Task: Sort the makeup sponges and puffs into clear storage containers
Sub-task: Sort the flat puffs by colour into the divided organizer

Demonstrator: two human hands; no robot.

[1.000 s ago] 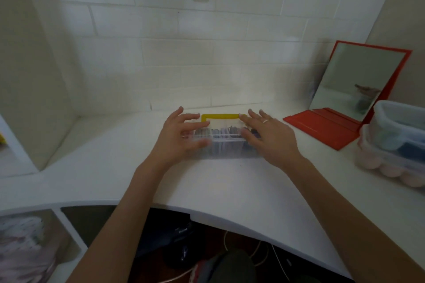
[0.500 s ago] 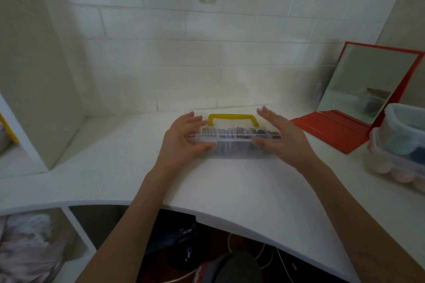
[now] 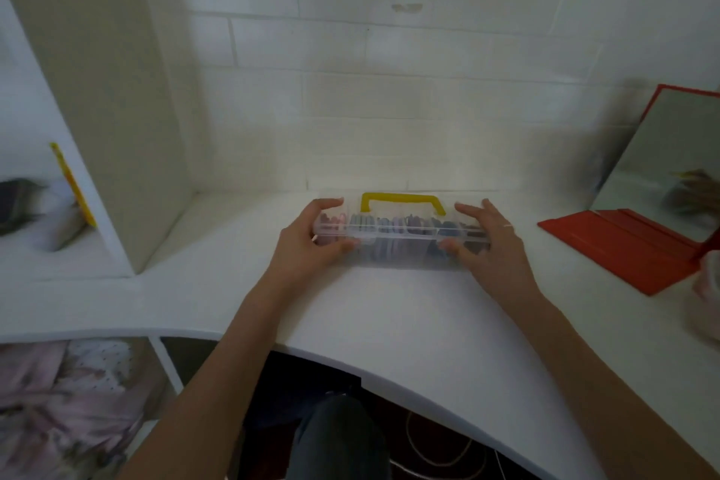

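Note:
A long clear storage case (image 3: 401, 245) with a yellow handle (image 3: 403, 201) rests on the white desk (image 3: 409, 323), its lid down. Several flat round puffs in pink, purple and blue stand on edge inside it. My left hand (image 3: 307, 245) grips the case's left end, thumb on the front wall and fingers over the top. My right hand (image 3: 493, 245) grips its right end in the same way.
A red-framed folding mirror (image 3: 658, 183) stands at the right on its red base. At the right edge a blurred container with pink sponges (image 3: 707, 284) is partly cut off. A white shelf unit (image 3: 97, 90) rises at the left, with a yellow object (image 3: 72, 183) in its opening.
The view has swung left, so the stacked containers at the right have nearly left the frame. Both hands have moved from the top of the case to its two ends.

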